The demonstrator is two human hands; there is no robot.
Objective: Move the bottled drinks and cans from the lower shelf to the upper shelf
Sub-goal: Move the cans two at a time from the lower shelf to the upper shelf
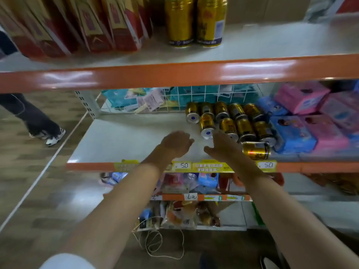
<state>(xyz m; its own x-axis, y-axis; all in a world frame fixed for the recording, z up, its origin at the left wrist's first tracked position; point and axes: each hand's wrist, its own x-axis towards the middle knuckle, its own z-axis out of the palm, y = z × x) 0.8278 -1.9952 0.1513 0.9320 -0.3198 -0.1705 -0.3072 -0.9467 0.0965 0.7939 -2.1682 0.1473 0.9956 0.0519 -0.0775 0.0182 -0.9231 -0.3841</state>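
Currently both bare arms reach forward over the lower shelf (120, 140), backs of the hands up. The left hand (175, 141) hovers above bare shelf board, fingers loosely bent, holding nothing. The right hand (223, 146) is just beside it, thumb spread toward the left hand, fingers stretched forward; nothing is gripped. Its fingertips reach the silver end of the nearest can (207, 126), but blur prevents confirming contact.

Beyond the right hand and to its right sits the cluster of gold cans (239, 121), packed in two rough rows, silver ends turned toward the shelf front. Immediately right of the right wrist, a stray can (256, 150) lies on its side near the front edge, close against the front row. Further right of that hand, pink and blue packs (310, 125) press against the cluster.

Behind both hands, at the back of the shelf, a wire basket (194, 92) holds teal packets. Under the wrists, yellow price tags (184, 165) run along the orange shelf edge.

Above both hands, the upper shelf (272, 41) carries two upright cans (194, 22), side by side, with leaning red boxes (77, 26) to their left. Far left of the left hand, another person's leg and trainer (48, 133) stand on the floor. Below the forearms, a loop of string (161, 245) lies on the floor.
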